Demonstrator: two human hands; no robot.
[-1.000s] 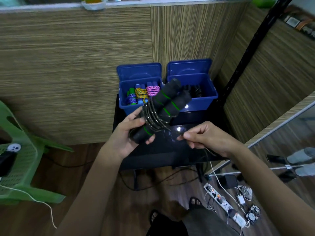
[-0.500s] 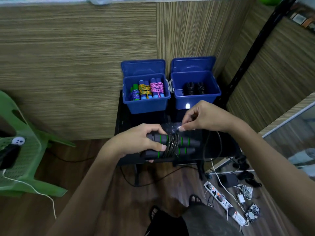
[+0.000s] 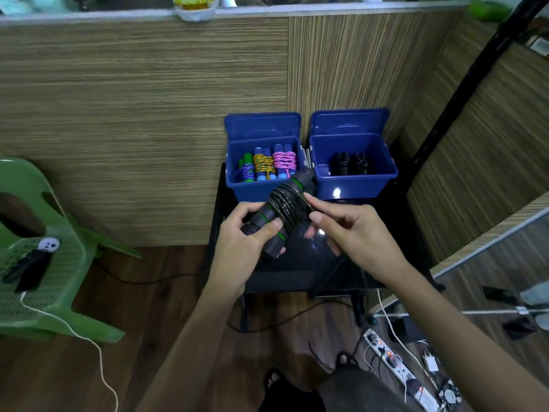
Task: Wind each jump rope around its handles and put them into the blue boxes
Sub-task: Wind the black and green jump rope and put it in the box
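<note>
A person's two bare hands work over a small dark table (image 3: pixel 297 272) that stands against a wood-grain wall. The left hand (image 3: pixel 240 242) grips the lower end of a black jump rope (image 3: pixel 279 212), fingers (image 3: pixel 269 230) curled round its two foam handles, which lie side by side, have green rings and tilt up toward the right. Black cord is wound in tight coils round the middle of the handles. The right hand (image 3: pixel 353 230) is at the coils, thumb and forefinger held close together at the cord's upper edge; it seems to pinch a strand there, though the dark cord against the dark table makes that hard to confirm. The other right fingers are loosely spread below. A thin strand hangs under the right hand toward the floor, partly lost in shadow. Behind the rope, at the table's back edge, sit two open blue boxes with lids raised. The left box (image 3: pixel 261 190) holds wound ropes in purple, yellow and pink on blue and green handles; the rope's upper tip overlaps its front wall. The right box (image 3: pixel 356 185) holds black wound ropes. A green chair (image 3: pixel 53 281) is cut off at the left edge.
</note>
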